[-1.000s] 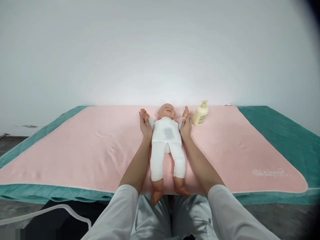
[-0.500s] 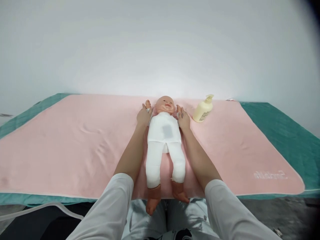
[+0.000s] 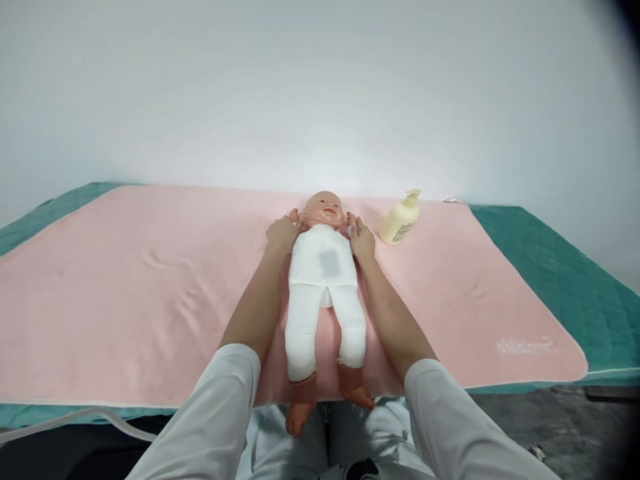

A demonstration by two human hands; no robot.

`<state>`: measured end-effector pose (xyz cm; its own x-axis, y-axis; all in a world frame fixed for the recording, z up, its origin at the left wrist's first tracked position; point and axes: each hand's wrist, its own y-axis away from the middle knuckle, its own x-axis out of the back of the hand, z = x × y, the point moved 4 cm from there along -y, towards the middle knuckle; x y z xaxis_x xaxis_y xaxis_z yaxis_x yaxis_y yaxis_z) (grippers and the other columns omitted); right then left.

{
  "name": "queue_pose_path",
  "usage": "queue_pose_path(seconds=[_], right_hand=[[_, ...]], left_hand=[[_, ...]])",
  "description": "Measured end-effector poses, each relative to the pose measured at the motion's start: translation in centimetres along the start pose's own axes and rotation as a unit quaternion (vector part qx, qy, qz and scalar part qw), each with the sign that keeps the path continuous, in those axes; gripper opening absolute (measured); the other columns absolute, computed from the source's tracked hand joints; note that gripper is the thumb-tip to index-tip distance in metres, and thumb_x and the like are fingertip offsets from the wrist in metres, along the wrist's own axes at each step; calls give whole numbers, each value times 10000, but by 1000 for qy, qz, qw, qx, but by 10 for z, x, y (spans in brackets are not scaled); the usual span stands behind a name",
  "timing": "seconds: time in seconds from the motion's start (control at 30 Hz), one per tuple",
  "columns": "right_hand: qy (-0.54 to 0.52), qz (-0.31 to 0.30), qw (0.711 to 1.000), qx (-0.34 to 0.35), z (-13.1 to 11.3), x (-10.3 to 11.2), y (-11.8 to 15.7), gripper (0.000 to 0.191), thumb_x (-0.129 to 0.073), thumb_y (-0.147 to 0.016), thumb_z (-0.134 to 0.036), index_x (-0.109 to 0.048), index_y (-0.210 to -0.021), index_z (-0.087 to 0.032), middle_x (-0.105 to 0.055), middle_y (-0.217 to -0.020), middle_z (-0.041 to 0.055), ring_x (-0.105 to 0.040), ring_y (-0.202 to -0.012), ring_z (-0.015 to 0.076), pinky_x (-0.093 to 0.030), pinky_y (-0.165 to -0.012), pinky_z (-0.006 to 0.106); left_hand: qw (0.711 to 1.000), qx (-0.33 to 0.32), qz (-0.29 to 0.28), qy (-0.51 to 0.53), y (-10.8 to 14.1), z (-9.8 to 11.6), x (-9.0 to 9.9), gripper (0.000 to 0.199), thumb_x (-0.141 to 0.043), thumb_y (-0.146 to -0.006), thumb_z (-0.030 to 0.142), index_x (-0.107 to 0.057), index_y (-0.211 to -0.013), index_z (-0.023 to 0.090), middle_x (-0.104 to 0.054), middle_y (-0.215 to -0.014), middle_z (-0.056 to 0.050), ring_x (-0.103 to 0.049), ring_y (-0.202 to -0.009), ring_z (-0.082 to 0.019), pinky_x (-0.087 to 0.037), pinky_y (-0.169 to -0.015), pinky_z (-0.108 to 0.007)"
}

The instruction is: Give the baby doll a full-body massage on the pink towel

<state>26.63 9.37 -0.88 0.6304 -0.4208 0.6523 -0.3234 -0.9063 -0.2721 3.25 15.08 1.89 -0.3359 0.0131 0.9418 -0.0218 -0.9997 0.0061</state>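
Now, doll: face up on the pink mat, dressed in white with a grey patch on its front; its head points at the wall, its feet jut past the near edge above my trousers.
Its arms: bent up beside the head; a second ago they were spread wider, and the small hands have since come in close to the cheeks.
My left hand: curled closed around the doll's forearm on that side; earlier it lay straighter against it, fingers extended. How tightly I hold, I cannot tell.
My right hand: likewise bent, fingers wrapped over the other white sleeve, where before they pointed up alongside.
Pump bottle: pale yellow, standing on the mat just beyond my right hand, not touching it.
Green cover: under the mat, showing along its sides.
Pale tube: low at the left, near my sleeve.
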Motion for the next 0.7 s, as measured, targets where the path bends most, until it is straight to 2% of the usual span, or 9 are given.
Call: queue_pose_path(seconds=[0.2,0.4,0.53,0.7], right_hand=[[-46,14,999,24,0,1,1,524,-282,-970,-401,-463,-1432,-231,-531,-1458,79,-548,-1278,293,-447,-1066,461],[-130,87,987,29,9,4,8,598,-374,-934,-450,-386,-1436,-126,-478,-1477,172,-499,-1330,287,-416,-1099,470],[-183,130,972,62,10,11,15,606,-414,-925,-458,-342,-1438,-144,-449,-1488,174,-453,-1375,255,-394,-1124,450],[-222,190,953,76,7,25,30,664,-482,-900,-482,-296,-1451,-162,-426,-1492,179,-445,-1387,245,-390,-1125,446]], left_hand=[[999,25,29,38,1,-5,-2,588,-331,-947,576,-548,-1308,166,-667,-1180,-206,-615,-1126,-365,-476,-878,-456],[983,52,115,137,17,-13,7,508,-373,-941,558,-599,-1165,163,-698,-1081,-186,-657,-1022,-359,-481,-824,-437],[958,56,182,214,31,-17,16,434,-420,-939,532,-583,-1147,188,-704,-1033,-150,-672,-969,-343,-490,-785,-418],[912,44,267,307,49,-22,21,362,-510,-905,480,-578,-1142,214,-691,-941,-90,-676,-892,-292,-510,-768,-397]])
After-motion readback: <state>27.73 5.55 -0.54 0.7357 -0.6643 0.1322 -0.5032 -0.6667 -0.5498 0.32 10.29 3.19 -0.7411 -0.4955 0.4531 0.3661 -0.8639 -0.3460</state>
